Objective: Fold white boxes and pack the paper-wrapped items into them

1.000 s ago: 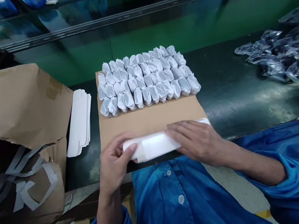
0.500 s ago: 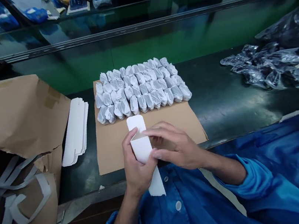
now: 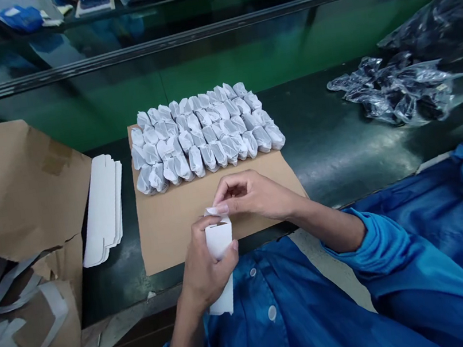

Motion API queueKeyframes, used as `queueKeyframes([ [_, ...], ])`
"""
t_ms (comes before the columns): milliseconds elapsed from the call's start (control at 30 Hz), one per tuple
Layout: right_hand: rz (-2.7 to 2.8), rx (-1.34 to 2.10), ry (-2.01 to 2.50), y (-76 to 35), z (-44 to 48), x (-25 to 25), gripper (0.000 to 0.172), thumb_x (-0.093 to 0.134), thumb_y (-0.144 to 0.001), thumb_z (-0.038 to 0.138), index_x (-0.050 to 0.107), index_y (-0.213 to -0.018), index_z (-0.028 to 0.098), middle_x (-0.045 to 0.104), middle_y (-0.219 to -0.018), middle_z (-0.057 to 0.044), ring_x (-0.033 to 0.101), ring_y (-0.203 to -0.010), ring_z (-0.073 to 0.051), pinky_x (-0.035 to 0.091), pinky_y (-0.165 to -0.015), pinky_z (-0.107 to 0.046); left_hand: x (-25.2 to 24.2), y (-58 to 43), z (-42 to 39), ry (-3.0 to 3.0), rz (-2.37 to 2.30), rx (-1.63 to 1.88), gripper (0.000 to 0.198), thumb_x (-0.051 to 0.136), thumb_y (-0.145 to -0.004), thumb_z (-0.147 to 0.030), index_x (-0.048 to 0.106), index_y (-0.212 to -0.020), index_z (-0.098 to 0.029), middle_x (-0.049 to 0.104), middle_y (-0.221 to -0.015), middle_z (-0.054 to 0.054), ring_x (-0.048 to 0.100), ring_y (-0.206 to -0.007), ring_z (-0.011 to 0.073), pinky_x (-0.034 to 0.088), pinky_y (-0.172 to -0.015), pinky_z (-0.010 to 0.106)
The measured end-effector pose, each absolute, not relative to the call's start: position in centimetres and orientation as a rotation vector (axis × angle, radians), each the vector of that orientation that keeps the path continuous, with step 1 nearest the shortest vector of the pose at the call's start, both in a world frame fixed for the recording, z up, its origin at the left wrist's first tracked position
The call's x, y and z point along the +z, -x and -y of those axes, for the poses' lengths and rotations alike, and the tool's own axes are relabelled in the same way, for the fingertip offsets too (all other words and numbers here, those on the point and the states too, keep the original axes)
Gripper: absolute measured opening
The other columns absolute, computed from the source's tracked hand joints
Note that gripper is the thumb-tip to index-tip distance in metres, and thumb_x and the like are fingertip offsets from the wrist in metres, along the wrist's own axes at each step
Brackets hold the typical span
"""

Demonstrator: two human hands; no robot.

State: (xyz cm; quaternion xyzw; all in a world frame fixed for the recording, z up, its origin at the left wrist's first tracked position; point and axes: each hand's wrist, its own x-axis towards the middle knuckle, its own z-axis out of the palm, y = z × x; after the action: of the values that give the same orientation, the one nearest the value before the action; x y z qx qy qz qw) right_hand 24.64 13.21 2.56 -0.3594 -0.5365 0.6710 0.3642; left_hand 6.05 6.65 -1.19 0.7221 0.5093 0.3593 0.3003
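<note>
Box (image 3: 219,239), white: left hand (image 3: 206,265) clamped its sides, seemingly for steadiness; right hand (image 3: 252,195) pinched its top flap (image 3: 218,211). Flat boxes (image 3: 102,210) lay left, presumably for reach.

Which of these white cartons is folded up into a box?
The carton gripped in the left hand, with the right hand at its top flap. The others lie flat in the stack left of the cardboard sheet.
</note>
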Motion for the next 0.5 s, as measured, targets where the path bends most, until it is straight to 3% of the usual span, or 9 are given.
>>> queueKeyframes([
  [100,1.410,1.637,0.965,-24.2,-12.2,2.5,0.026,0.083,-0.074,0.033,0.071,-0.087,0.014,0.070,-0.084,-0.001,0.061,-0.075,-0.011,0.048,-0.068,-0.023,-2.0,-6.8,-6.4,-1.921,-1.344,1.182,0.060,0.071,-0.079,-0.026,0.040,-0.130,-0.021,0.058,-0.113,0.009,0.067,-0.098,0.0211,0.056,-0.076,0.031],
  [233,1.503,1.465,1.003,-23.9,-10.8,2.4,0.018,0.072,-0.086,0.030,0.075,-0.094,0.015,0.072,-0.095,-0.005,0.066,-0.085,-0.015,0.052,-0.075,-0.028,-2.6,-7.2,-6.0,-1.881,-1.352,1.252,0.098,0.071,-0.083,-0.027,0.005,-0.155,-0.021,0.058,-0.122,0.014,0.066,-0.107,0.0245,0.057,-0.083,0.035],
  [367,1.502,1.396,1.005,-24.0,-10.1,2.6,0.017,0.069,-0.089,0.028,0.077,-0.099,0.018,0.073,-0.098,-0.006,0.068,-0.092,-0.017,0.054,-0.081,-0.031,-2.0,-6.6,-6.1,-2.109,-1.402,1.062,0.091,0.068,-0.086,-0.032,0.012,-0.158,-0.022,0.048,-0.145,0.021,0.058,-0.126,0.0322,0.055,-0.095,0.043],
  [500,1.481,1.440,1.001,-24.2,-10.2,2.6,0.016,0.070,-0.088,0.028,0.078,-0.097,0.016,0.074,-0.095,-0.005,0.070,-0.090,-0.017,0.056,-0.080,-0.031,-1.5,-6.3,-6.4,-2.136,-1.355,0.952,0.090,0.064,-0.089,-0.031,0.008,-0.159,-0.022,0.052,-0.141,0.020,0.061,-0.120,0.0299,0.055,-0.094,0.043],
])
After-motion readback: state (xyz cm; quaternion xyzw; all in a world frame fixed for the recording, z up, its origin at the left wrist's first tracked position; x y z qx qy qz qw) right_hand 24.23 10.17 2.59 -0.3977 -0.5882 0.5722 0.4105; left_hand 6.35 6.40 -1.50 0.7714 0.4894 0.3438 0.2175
